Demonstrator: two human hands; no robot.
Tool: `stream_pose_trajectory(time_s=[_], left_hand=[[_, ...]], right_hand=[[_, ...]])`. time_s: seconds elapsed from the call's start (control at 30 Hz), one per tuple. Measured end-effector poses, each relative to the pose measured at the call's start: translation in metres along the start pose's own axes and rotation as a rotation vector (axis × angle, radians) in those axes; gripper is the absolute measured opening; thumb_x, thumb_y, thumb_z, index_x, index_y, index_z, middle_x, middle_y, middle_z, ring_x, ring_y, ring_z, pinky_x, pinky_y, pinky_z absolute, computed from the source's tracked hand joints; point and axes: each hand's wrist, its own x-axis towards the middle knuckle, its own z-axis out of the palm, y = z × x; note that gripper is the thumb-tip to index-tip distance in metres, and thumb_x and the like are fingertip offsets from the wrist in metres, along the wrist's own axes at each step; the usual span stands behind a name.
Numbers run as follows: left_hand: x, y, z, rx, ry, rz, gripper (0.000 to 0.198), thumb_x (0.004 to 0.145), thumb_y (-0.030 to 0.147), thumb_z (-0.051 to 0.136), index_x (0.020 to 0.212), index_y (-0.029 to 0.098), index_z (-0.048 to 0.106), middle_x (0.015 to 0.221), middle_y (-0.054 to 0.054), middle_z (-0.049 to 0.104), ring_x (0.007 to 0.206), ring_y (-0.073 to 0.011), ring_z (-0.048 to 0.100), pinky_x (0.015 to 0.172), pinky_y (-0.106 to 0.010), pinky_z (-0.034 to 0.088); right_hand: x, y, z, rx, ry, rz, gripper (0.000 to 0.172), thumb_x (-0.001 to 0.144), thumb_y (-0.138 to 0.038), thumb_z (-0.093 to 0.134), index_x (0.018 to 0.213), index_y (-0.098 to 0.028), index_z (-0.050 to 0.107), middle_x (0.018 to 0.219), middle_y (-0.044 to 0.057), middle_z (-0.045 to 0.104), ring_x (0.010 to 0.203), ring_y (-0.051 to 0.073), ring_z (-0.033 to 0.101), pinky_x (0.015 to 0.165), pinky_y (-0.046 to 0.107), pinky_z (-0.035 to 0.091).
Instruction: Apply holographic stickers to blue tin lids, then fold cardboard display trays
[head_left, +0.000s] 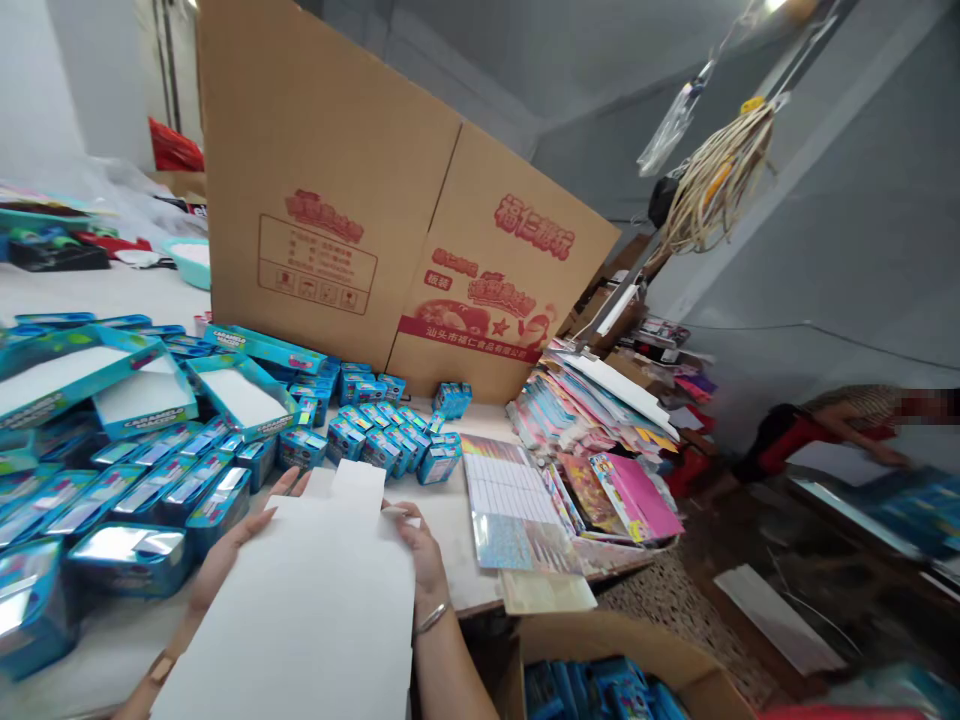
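Note:
A large white card sheet [307, 600] with cut flaps at its far end is held up in front of me, blank side showing. My left hand [232, 550] grips its left edge, fingertips showing past the rim. At the right edge, near the flaps, my right hand [420, 555] pinches the card, a bracelet on its wrist. Left of the card lie rows of small blue packages [210, 490]. Beyond it stand several small blue boxes [390, 435]. Open blue trays with white insides [244, 395] rest on the packages at the left.
A tall printed cardboard sheet [337, 150] stands behind the boxes. Stacked printed sheets [585, 410] and a flat sheet [517, 500] lie to the right. Below is an open carton [637, 640] holding blue packages. Another person [840, 420] bends over a table at far right.

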Motion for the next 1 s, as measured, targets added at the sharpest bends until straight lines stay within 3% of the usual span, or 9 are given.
stream_pose_trajectory(time_s=[0.07,0.13,0.23,0.37,0.47,0.6,0.8,0.9,1.0], left_hand=[[0.017,-0.008,-0.003,0.193,0.014,0.048,0.058,0.080,0.057,0.052,0.129,0.027,0.064,0.131,-0.008,0.069,0.109,-0.0339,0.069,0.089,-0.044,0.058],[0.034,-0.015,-0.004,0.391,0.059,0.115,0.049,0.072,0.058,0.058,0.096,0.019,0.076,0.121,-0.011,0.073,0.112,-0.0381,0.067,0.093,-0.047,0.055],[0.051,-0.028,-0.006,0.491,0.159,0.200,0.034,0.060,0.051,0.068,0.067,0.018,0.072,0.111,-0.014,0.075,0.118,-0.0403,0.061,0.103,-0.047,0.048],[0.061,-0.050,-0.017,0.447,0.281,0.211,0.050,0.068,0.050,0.063,0.103,0.016,0.071,0.111,-0.013,0.075,0.113,-0.0351,0.066,0.097,-0.046,0.052],[0.065,-0.060,-0.025,0.433,0.331,0.224,0.056,0.072,0.047,0.062,0.118,0.016,0.065,0.127,-0.014,0.069,0.124,-0.0351,0.060,0.100,-0.046,0.051],[0.069,-0.061,-0.027,0.455,0.287,0.252,0.052,0.073,0.044,0.062,0.115,0.015,0.069,0.137,-0.014,0.064,0.135,-0.0340,0.051,0.113,-0.045,0.040],[0.061,-0.064,-0.008,0.522,0.238,0.289,0.043,0.072,0.051,0.061,0.093,0.017,0.076,0.120,-0.011,0.074,0.126,-0.0344,0.058,0.113,-0.044,0.040],[0.056,-0.072,0.009,0.553,0.204,0.272,0.044,0.078,0.057,0.059,0.088,0.017,0.076,0.108,-0.011,0.078,0.117,-0.0347,0.063,0.106,-0.043,0.045],[0.057,-0.075,0.016,0.578,0.159,0.277,0.053,0.085,0.062,0.050,0.096,0.016,0.075,0.121,-0.012,0.073,0.122,-0.0325,0.060,0.112,-0.043,0.038]], right_hand=[[0.002,-0.002,0.004,-0.132,-0.002,-0.021,0.025,0.075,-0.041,0.066,0.090,-0.021,0.061,0.120,0.009,0.070,0.107,0.030,0.067,0.094,0.047,0.051],[0.004,-0.004,0.008,-0.278,-0.003,-0.041,0.034,0.081,-0.054,0.059,0.083,-0.020,0.061,0.117,0.011,0.071,0.107,0.031,0.066,0.091,0.045,0.052],[0.009,-0.002,0.010,-0.426,0.042,-0.071,0.043,0.079,-0.062,0.060,0.082,-0.019,0.063,0.108,0.010,0.073,0.097,0.028,0.067,0.083,0.039,0.053],[0.022,0.006,0.007,-0.516,0.116,-0.073,0.050,0.075,-0.068,0.062,0.080,-0.018,0.065,0.096,0.008,0.073,0.084,0.022,0.064,0.077,0.032,0.050],[0.032,0.010,0.005,-0.576,0.154,-0.078,0.048,0.076,-0.066,0.063,0.074,-0.018,0.063,0.086,0.007,0.072,0.082,0.021,0.062,0.081,0.033,0.047],[0.042,0.011,0.003,-0.610,0.191,-0.074,0.035,0.073,-0.051,0.071,0.082,-0.019,0.059,0.083,0.004,0.071,0.085,0.020,0.062,0.086,0.033,0.046],[0.046,0.007,0.005,-0.635,0.172,-0.067,0.044,0.073,-0.049,0.072,0.102,-0.017,0.064,0.090,0.004,0.071,0.090,0.021,0.066,0.086,0.032,0.049],[0.042,0.015,0.019,-0.707,0.164,-0.104,0.049,0.093,-0.059,0.043,0.092,-0.017,0.067,0.092,0.008,0.071,0.092,0.021,0.066,0.086,0.033,0.050],[0.037,0.027,0.033,-0.889,0.197,-0.133,0.067,0.101,-0.054,0.014,0.086,-0.016,0.066,0.088,0.009,0.070,0.085,0.021,0.065,0.081,0.032,0.051]])
